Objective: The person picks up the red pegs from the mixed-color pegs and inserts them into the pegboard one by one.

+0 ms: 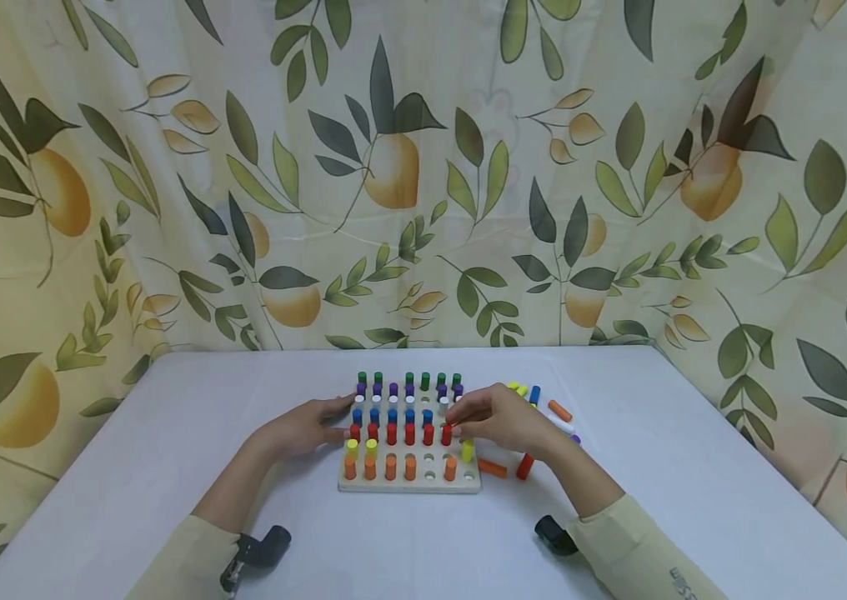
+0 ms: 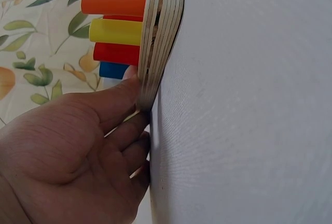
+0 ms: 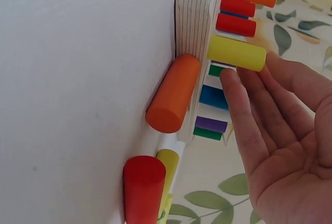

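A wooden pegboard (image 1: 408,488) carries rows of coloured pegs: green, purple, white, blue, red, yellow and orange. My left hand (image 1: 306,429) holds the board's left edge, its thumb (image 2: 122,97) at the rim beside a blue peg (image 2: 111,70) and its other fingers low against the side. Over the board's right part, my right hand (image 1: 502,418) brings thumb and fingertips together at the right end of the red row, apparently pinching a red peg. In the right wrist view a standing yellow peg (image 3: 236,53) hides the fingertips. A red peg (image 1: 447,435) stands just left of them.
Loose pegs lie right of the board, among them an orange peg (image 1: 493,468) at its side, a red peg (image 1: 524,467) and another orange peg (image 1: 560,410). Several holes in the front rows hold no peg. A patterned curtain (image 1: 423,250) hangs behind the white table (image 1: 206,400).
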Action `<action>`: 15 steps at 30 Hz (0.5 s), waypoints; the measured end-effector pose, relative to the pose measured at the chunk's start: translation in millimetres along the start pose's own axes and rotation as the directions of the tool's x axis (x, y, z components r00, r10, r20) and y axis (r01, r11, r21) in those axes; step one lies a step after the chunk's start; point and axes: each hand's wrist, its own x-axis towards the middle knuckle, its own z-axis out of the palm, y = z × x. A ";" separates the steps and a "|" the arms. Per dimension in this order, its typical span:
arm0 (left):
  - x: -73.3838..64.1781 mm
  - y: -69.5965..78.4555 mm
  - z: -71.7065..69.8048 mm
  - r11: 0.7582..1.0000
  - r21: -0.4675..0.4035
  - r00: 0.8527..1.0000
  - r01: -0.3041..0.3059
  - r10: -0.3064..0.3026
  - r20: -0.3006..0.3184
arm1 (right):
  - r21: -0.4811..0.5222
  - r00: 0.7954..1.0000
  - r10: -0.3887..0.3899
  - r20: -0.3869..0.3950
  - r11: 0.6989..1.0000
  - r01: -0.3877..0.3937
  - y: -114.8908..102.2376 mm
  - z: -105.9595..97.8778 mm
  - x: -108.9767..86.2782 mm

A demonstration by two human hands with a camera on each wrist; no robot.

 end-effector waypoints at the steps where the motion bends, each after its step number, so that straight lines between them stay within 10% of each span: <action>1: 0.5 0.3 0.2 1.000 -0.001 1.000 -0.004 0.004 0.001 | -0.001 1.000 0.006 -0.006 1.000 -0.006 0.7 -0.7 -0.7; 15: 2.0 -1.2 0.5 1.000 0.009 1.000 0.006 -0.006 -0.004 | -0.014 0.998 0.032 -0.054 0.999 -0.033 -0.5 -10.2 -7.7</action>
